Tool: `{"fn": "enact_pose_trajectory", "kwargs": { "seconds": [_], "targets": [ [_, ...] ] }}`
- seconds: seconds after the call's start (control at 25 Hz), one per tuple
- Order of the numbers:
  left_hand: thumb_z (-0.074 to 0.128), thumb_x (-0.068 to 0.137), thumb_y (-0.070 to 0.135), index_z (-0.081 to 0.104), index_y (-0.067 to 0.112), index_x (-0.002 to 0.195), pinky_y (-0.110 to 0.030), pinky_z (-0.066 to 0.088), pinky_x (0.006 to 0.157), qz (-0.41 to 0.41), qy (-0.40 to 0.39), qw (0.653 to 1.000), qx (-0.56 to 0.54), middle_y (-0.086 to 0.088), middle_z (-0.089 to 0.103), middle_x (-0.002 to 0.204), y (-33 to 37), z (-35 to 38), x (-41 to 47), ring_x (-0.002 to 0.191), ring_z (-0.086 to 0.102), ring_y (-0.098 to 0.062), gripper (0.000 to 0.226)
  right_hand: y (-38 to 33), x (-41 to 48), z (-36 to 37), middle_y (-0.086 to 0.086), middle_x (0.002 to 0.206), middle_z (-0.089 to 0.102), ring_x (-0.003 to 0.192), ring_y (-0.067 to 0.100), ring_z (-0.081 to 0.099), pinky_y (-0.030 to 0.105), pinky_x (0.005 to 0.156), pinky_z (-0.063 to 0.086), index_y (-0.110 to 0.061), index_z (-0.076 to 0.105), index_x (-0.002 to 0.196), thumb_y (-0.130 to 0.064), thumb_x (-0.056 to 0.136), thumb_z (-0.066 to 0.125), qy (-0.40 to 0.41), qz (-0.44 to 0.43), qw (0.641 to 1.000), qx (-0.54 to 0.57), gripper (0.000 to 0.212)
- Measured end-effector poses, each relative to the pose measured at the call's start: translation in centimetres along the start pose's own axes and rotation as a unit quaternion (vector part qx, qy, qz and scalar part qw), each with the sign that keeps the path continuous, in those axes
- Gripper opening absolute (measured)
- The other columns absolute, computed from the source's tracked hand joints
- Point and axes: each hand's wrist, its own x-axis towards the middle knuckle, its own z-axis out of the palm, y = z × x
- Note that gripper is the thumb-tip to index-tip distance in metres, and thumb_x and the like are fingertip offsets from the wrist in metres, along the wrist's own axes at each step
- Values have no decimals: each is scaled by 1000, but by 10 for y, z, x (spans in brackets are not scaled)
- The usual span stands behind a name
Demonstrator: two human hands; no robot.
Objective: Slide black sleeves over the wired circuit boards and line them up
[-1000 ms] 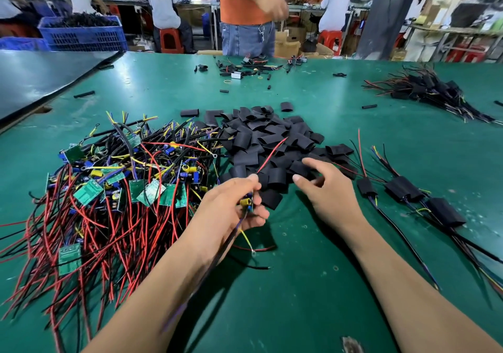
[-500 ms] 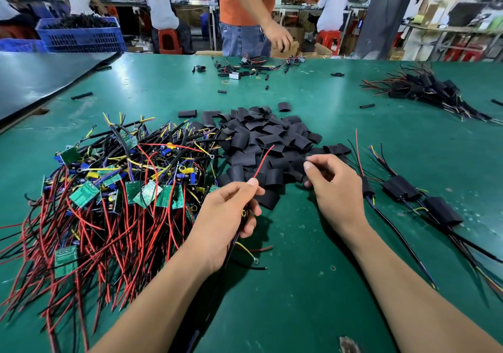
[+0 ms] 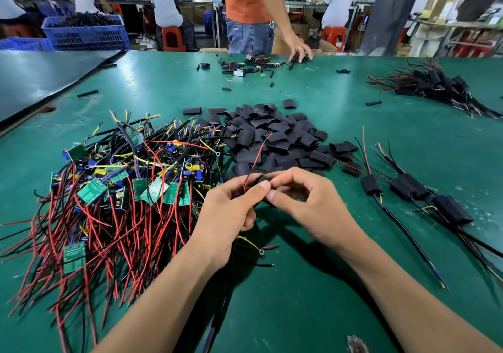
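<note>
Just before the sleeve pile [image 3: 275,140], the left hand [image 3: 228,211] gripped red-and-black leads [image 3: 257,156]. The right hand [image 3: 307,200] pinched a black sleeve [image 3: 258,177] beside them.

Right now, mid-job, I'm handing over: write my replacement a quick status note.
Left hand pinches one board's red and black wires.
Right hand pinches a black sleeve at those wires; the board itself is hidden.
Done: three sleeved boards lined up on the right.
Left: seat this sleeve, lay it in line, then work through the bare board heap using the sleeve pile.
</note>
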Motion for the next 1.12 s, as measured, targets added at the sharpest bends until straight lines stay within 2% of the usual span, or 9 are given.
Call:
{"fn": "enact_pose_trajectory", "kwargs": {
  "seconds": [0.16,0.36,0.48,0.64,0.8,1.0,1.12],
  "targets": [
    [74,86,14,72,11,101,-20,20,42,-5,-2,1000,15,2,57,62,0,1,0,40,32,-12,16,1,3,-5,-2,92,76,85,11,70,31,87,54,-25,68,93,-19,81,77,-37,33,998,39,16],
    [76,83,12,72,10,104,-19,22,42,1,-6,999,32,2,53,61,1,-1,-1,40,32,-11,21,0,6,-14,-5,103,77,92,4,70,16,82,50,-20,67,108,-7,85,78,-92,62,991,80,29],
    [74,85,13,73,13,105,-19,26,41,16,-19,998,51,-2,57,67,1,2,-3,40,33,-11,20,-1,6,-18,0,107,77,93,6,69,17,84,51,-19,67,112,-5,85,77,-97,69,989,88,32],
    [60,96,31,71,20,107,-21,25,42,16,-35,998,48,-6,65,78,4,7,-5,41,34,-13,19,1,10,-22,-2,98,71,92,20,73,26,80,54,-31,67,121,-6,87,75,-25,68,989,130,43],
    [53,101,29,74,16,95,-21,29,43,12,-45,995,89,-3,62,67,4,7,-8,43,41,-17,25,4,13,-23,1,96,59,97,32,74,29,81,59,-24,68,123,-3,94,64,42,88,957,273,36],
    [52,101,25,72,16,86,-23,43,52,7,-69,994,82,-6,62,66,5,7,-9,60,60,-18,26,2,19,-28,7,100,70,102,32,73,33,83,61,-17,67,113,-11,90,63,74,140,905,395,24],
    [50,102,23,72,15,90,-26,43,48,-20,-105,994,32,-7,58,65,8,6,-10,51,58,-23,26,2,20,-29,6,94,74,98,28,75,33,81,62,-17,62,101,-14,84,66,103,156,871,454,18]
  ]
}}
